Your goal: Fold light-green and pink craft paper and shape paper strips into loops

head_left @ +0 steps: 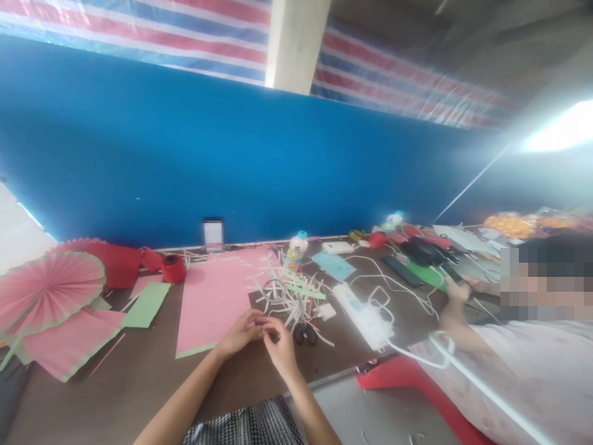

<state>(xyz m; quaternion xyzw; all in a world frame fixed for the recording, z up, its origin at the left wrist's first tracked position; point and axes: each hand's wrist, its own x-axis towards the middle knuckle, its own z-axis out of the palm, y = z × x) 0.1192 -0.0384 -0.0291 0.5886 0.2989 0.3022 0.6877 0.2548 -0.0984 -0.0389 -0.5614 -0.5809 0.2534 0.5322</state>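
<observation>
My left hand (241, 334) and my right hand (279, 343) meet above the brown table (139, 377), fingertips pinched together on something small that I cannot make out. Just beyond them lies a heap of white and green paper strips (290, 293), with black-handled scissors (304, 334) beside my right hand. A large pink paper sheet (213, 296) lies flat to the left of my hands.
Pink pleated paper fans (49, 290) and a red ribbon roll (174, 268) sit at the left. A white power strip (365, 312) with cables, a small bottle (296, 247) and a phone (213, 235) against the blue wall stand further back. Another person (519, 346) sits at the right.
</observation>
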